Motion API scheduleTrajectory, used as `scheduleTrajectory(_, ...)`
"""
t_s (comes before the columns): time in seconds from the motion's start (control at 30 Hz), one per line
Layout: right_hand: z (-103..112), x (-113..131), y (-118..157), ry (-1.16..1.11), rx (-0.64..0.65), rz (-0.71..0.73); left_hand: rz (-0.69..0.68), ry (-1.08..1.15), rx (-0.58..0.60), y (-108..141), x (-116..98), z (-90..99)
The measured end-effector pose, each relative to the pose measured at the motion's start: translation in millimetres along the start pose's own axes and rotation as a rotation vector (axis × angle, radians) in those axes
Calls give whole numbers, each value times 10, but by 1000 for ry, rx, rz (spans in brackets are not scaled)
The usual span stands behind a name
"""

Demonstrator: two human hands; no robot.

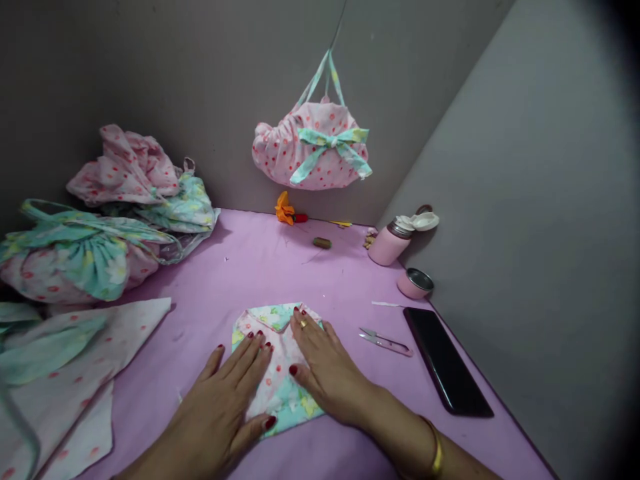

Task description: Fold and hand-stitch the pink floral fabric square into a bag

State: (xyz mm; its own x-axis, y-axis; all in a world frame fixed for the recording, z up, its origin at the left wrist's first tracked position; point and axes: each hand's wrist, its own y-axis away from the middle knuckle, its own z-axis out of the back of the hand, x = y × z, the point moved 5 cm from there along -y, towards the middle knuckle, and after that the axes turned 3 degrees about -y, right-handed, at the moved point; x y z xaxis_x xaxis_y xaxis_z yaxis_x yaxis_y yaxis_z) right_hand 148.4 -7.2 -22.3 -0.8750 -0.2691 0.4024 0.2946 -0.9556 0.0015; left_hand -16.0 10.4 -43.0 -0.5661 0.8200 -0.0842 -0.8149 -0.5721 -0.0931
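A folded piece of fabric, pink with red dots and mint floral parts, lies flat on the purple table cover before me. My left hand rests palm down on its left side, fingers stretched out. On its right side my right hand also lies flat, fingers extended toward the top fold and thumb pointing inward. Both hands press on the cloth without gripping it, and they cover parts of its left and right edges. Thread snips with a pink handle lie to the right of my right hand.
A black phone lies at the right edge, below a pink cup and an open pink bottle. A thread spool sits farther back. Fabric bags and cut cloth fill the left. A dotted bag hangs above.
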Motion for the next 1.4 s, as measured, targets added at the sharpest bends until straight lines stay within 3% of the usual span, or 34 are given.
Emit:
scheduleTrajectory(0.1, 44, 48, 116, -21, -63, -8, -57, 13, -27, 78, -62, 15)
scheduleTrajectory(0.27, -11, 246, 290, -97, 142, 128, -235, 79, -10, 148, -151, 57)
scheduleTrajectory(0.33, 80, 252, 235, -99, 87, 112, -142, 89, -36, 49, -85, 137)
scheduleTrajectory(0.47, 253, 139, -52, -22, -139, -5, 211, 22, -187, -289, 88, 291)
scheduleTrajectory(0.53, 189, 93, -193, 14, -94, 1, 234, -34, -187, -453, 84, 252)
scheduleTrajectory(0.67, 47, 31, -276, 42, -21, 43, 207, -49, -69, -625, 62, 86)
scheduleTrajectory(0.8, 116, -71, -189, -30, -225, 5, 237, -53, -106, -659, 34, 137)
scheduleTrajectory(0.9, 238, -272, -139, -61, -421, -76, 146, -19, -84, -714, -51, 192)
scheduleTrajectory(0.97, 330, -446, -149, -61, -476, -103, 118, 11, -39, -759, -78, 196)
scheduleTrajectory(1.13, 574, -803, -205, -51, -532, -160, 101, 35, -89, -834, -119, 130)
scheduleTrajectory(1.2, 553, -796, -222, -42, -515, -136, 69, 68, -57, -836, -147, 68)
scheduleTrajectory(1.3, 357, -683, -248, 12, -457, -56, 43, 139, -30, -816, -105, 97)
scheduleTrajectory(1.37, 192, -625, -274, 50, -407, 25, 114, 187, -68, -782, 39, 219)
scheduleTrajectory(1.4, 125, -608, -290, 63, -392, 85, 214, 198, -111, -752, 156, 299)
